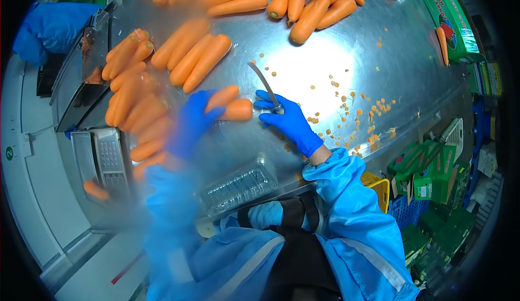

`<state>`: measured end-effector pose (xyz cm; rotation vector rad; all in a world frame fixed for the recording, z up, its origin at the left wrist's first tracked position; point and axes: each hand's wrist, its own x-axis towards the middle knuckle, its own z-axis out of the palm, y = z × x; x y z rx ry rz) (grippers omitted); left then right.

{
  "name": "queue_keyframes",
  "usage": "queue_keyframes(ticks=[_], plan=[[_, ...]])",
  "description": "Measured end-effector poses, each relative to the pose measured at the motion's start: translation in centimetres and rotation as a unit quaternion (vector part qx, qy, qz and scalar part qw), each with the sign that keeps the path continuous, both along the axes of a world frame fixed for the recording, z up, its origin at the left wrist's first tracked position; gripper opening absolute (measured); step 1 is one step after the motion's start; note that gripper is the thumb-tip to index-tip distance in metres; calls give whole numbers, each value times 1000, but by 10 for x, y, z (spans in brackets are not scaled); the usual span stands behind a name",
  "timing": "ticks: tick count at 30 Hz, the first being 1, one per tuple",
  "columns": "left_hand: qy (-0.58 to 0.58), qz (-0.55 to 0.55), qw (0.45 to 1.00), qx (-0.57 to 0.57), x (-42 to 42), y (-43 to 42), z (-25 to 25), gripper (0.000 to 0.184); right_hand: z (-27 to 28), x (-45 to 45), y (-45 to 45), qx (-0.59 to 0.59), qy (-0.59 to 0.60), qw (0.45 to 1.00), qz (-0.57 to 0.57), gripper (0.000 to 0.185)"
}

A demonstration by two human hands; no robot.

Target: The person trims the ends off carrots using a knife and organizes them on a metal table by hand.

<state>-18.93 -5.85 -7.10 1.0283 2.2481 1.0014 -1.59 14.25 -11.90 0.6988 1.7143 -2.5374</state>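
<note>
Holding two carrots (236, 110) in the left hand (192, 121), at its two o'clock — gripping a curved knife (264, 80) in the right hand (290, 121), at the carrots' three o'clock.

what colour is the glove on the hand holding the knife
Blue; the glove on the right hand shows best in the head view.

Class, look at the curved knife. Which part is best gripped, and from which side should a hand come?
The curved knife is probably best gripped by its handle end, from the person's own side, as the right hand holds it. The thin, bent blade juts forward and away from the person, so that approach avoids it. The hand hides most of the handle's shape.
</note>
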Motion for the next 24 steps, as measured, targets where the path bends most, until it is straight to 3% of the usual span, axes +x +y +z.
queue_keyframes(ticks=[1, 5, 7, 8, 11, 14, 17, 20, 24], plan=[[-19, 0, 1000, 17, -1, 0, 0, 51, 3, 3, 0, -38, -11, 999, -4, 62], [-98, 52, 994, -23, -4, 5, 8, 49, 10, -3, -17, 69, -26, 997, -13, 65], [-88, 72, 992, -60, -13, -4, -10, 49, 15, -10, -26, 106, -49, 993, -1, 68], [-82, 81, 990, -79, -19, -9, -22, 48, -8, -12, -32, 177, -21, 984, -3, 73], [-69, 63, 984, -150, -20, -21, -35, 48, -6, -15, -36, 207, -53, 977, 21, 77], [-118, 57, 986, -102, -19, -30, -50, 46, -15, -13, -34, 196, -22, 980, 27, 75], [-153, 55, 984, -67, -17, -31, -51, 45, -14, -10, -26, 256, 18, 965, 57, 77], [-187, 73, 978, -60, -10, -21, -34, 45, -6, -8, -19, 125, -13, 990, 67, 81], [-212, 92, 971, -53, -8, -21, -31, 45, 8, -7, -10, 93, -28, 991, 92, 84]])
